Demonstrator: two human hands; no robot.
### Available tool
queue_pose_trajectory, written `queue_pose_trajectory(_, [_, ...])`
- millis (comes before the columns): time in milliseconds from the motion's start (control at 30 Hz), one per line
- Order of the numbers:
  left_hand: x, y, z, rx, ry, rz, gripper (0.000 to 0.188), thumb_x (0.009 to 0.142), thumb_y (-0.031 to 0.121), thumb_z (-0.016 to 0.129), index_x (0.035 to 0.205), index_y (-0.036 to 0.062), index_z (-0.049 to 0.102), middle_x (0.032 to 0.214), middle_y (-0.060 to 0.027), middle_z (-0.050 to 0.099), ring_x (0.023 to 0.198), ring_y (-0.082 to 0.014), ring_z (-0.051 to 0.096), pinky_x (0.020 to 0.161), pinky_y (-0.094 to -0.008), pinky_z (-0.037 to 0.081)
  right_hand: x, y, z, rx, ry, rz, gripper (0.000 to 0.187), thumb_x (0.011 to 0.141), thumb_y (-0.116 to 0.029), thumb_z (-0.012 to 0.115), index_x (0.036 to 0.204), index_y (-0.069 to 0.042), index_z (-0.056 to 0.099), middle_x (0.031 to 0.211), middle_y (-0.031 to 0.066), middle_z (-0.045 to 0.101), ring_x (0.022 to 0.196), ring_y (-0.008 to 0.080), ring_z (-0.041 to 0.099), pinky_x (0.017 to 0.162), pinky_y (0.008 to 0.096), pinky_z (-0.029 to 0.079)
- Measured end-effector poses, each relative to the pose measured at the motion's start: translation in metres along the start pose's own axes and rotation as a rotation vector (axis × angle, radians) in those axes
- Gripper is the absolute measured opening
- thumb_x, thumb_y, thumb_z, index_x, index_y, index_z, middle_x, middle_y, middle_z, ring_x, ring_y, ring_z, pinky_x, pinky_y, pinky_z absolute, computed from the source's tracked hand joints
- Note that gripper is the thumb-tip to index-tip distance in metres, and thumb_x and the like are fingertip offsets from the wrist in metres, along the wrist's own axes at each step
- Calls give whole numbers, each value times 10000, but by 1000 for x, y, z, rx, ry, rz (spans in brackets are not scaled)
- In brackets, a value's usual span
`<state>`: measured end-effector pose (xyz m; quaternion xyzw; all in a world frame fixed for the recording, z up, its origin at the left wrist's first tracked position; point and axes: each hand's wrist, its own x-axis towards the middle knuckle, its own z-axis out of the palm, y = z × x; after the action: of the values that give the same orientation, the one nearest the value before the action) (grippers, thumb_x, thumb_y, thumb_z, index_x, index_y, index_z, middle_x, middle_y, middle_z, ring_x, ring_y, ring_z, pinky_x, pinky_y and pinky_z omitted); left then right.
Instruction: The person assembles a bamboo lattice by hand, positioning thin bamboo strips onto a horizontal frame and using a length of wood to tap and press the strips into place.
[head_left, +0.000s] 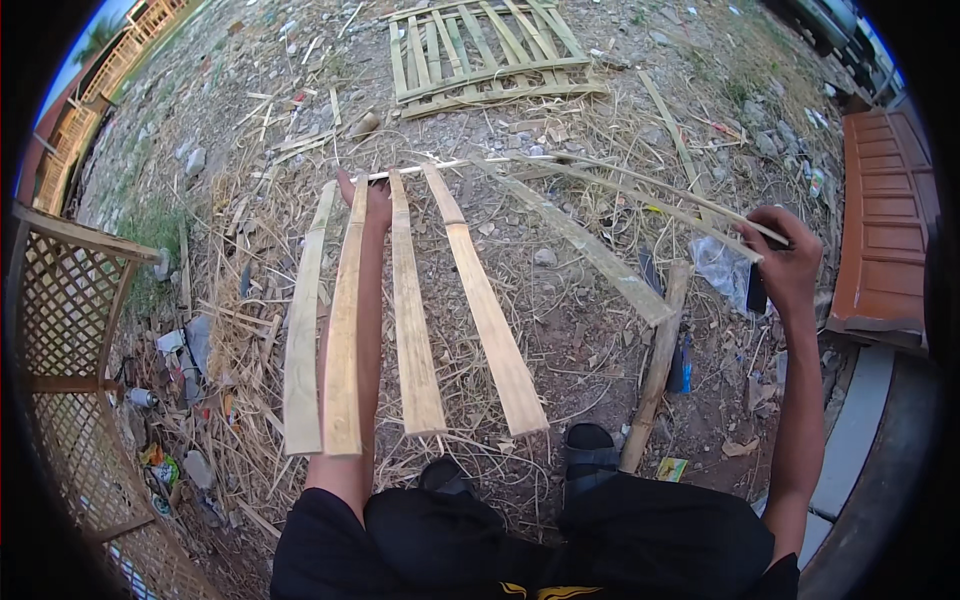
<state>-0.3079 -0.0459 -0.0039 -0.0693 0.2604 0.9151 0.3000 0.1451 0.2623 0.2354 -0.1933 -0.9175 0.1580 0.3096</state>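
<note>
Partly hidden, the left hand (376, 200) gripped a thin, pale bamboo crosspiece (455, 164) near its left end; flat, tan bamboo slats (485, 315) ran bodyward from it. The right hand (788, 258) clasped a narrow bamboo strip (680, 194) slanting from the crosspiece's right end.

One fisheye view looks down and forward from the wearer's head, upright and wide enough to curve straight edges near its round dark border. The dark trousers (660, 540) and sandals (590, 450) sit close below; the forearms (798, 420) enter from the lower edge. Bamboo strips (412, 330) come near mid-view, a slatted panel (497, 76) lies farther ahead, and lattice (70, 383) bends along the left.
</note>
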Motion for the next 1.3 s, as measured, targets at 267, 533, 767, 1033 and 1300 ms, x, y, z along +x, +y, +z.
queue_pose_trajectory(267, [-3, 49, 28, 343, -32, 168, 1040, 871, 786, 425, 1593, 124, 76, 1501, -205, 305, 1287, -353, 431, 1087, -556, 314, 53, -30, -33, 151, -25, 180, 173, 868, -68, 773, 798, 18, 640, 674, 61, 663, 557, 99, 657, 471, 237, 526])
queue_pose_trajectory(533, [-45, 58, 57, 550, 105, 489, 844, 920, 751, 436, 1562, 242, 233, 1181, -131, 492, 1007, -244, 514, 910, -424, 394, 72, -36, -66, 265, -78, 173, 245, 852, -115, 806, 848, -9, 586, 637, 24, 599, 463, 76, 573, 399, 211, 453])
queue_pose_trajectory(767, [-79, 55, 67, 417, 35, 494, 731, 971, 597, 547, 1502, 195, 248, 1067, -108, 491, 873, -220, 541, 768, -375, 501, 65, -28, -60, 458, 14, 203, 278, 848, -144, 815, 935, -22, 582, 670, 24, 598, 470, 71, 563, 400, 200, 440])
queue_pose_trajectory(1033, [-73, 38, 6, 649, 306, 494, 345, 1040, 373, 549, 1221, 80, 552, 777, -47, 597, 562, -123, 536, 520, -279, 488, 6, 27, 10, 619, -205, 600, 348, 798, -156, 860, 972, 0, 603, 724, 69, 660, 540, 100, 632, 448, 211, 497])
queue_pose_trajectory(1300, [-91, 28, -25, 771, 453, 368, 402, 1001, 423, 616, 1051, 25, 641, 755, -78, 648, 559, -137, 554, 532, -299, 482, -32, 59, 60, 702, -213, 862, 366, 832, -146, 826, 1081, 6, 605, 770, 65, 670, 548, 127, 645, 488, 240, 532])
